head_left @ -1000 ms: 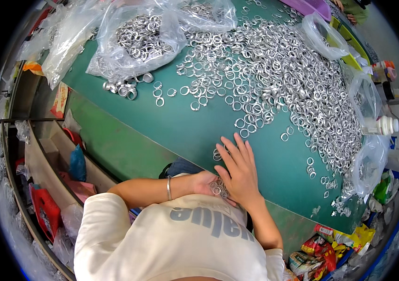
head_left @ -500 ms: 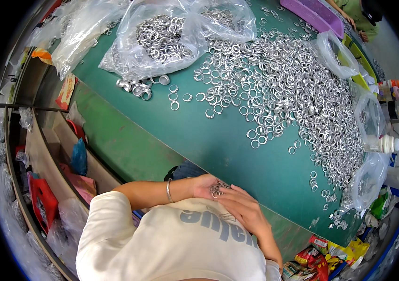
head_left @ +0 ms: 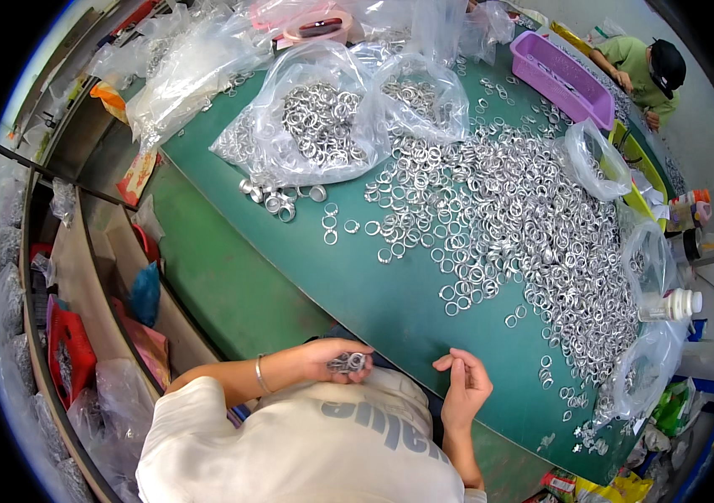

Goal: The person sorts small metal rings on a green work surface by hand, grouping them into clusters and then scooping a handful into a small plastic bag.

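Note:
My left hand (head_left: 321, 359) is cupped at the table's near edge, its fingers curled around a small bunch of silver rings (head_left: 347, 362). To its right, above the edge of the green tabletop, my right hand (head_left: 467, 387) is raised with loosely bent fingers and nothing visible in it. A wide heap of silver rings (head_left: 533, 210) spreads across the table beyond both hands. Several single rings (head_left: 331, 222) lie apart to the left of the heap. Chunkier silver rings (head_left: 280, 204) sit beside a clear plastic bag (head_left: 244, 134) filled with more rings.
At the far right stand a purple basket (head_left: 541, 71) and a yellow-green tray (head_left: 643, 201). A white bottle (head_left: 671, 305) lies at the right edge among clear bags. Left of me, a shelf (head_left: 114, 335) holds a red container (head_left: 72, 352). A co-worker (head_left: 638, 71) in green sits beyond.
My right hand has lifted away from my left and moved right. The left hand has shifted slightly left with the rings in it. The view has tilted up, showing more of the far table.

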The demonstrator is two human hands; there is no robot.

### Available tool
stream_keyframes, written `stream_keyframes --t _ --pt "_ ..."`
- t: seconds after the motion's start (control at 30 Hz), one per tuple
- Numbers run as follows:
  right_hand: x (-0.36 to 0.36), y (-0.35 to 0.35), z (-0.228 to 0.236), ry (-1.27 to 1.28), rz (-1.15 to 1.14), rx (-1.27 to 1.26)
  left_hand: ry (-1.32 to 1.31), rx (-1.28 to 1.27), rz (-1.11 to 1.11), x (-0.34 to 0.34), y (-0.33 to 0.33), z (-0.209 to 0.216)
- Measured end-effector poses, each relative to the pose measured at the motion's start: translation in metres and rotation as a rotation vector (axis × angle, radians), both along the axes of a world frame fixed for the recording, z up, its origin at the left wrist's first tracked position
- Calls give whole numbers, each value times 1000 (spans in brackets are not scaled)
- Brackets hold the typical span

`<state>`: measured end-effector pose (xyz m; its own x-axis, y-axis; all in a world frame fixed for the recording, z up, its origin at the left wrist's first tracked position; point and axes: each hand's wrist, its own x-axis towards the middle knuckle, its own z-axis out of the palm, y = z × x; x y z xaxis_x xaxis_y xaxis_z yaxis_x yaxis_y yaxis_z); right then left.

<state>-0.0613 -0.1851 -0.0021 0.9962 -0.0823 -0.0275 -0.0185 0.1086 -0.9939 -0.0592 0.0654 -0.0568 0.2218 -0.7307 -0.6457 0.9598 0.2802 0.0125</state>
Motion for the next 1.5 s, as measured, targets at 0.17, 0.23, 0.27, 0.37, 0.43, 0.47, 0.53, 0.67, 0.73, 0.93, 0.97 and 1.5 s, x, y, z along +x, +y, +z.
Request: stream_keyframes --t 0.17,0.23,0.27,0.37,0.43,0.47,0.53,0.67,0.73,0.93,0.97,1.5 --pt "2 1 -2 -1 -20 1 28 -22 68 7 22 41" --pt "2 2 -3 -9 -33 -9 -86 -170 74 23 23 51" --pt "1 4 -3 -15 -41 -23 -127 -106 78 37 19 55" --pt "1 4 -8 -83 -40 -107 -172 57 296 100 -12 85" --pt "2 4 -11 -128 -32 -162 -184 7 507 153 -29 103" --pt "1 3 -11 -139 -26 -167 -134 -49 623 183 -34 114" --pt "3 6 -11 -172 15 -169 -411 -99 737 243 -15 103" --pt "5 5 -10 -174 -18 -214 -321 9 1186 342 -25 131" --pt "8 6 -8 -180 -28 -211 -421 113 1280 354 -31 154" --pt "4 7 -11 -173 -30 -206 -696 320 1106 335 -24 149" --pt "4 9 -9 -174 -13 -197 -710 274 1044 337 -2 134" --pt "127 -41 4 -358 265 -1221 -2285 1169 -616 155 -104 44"
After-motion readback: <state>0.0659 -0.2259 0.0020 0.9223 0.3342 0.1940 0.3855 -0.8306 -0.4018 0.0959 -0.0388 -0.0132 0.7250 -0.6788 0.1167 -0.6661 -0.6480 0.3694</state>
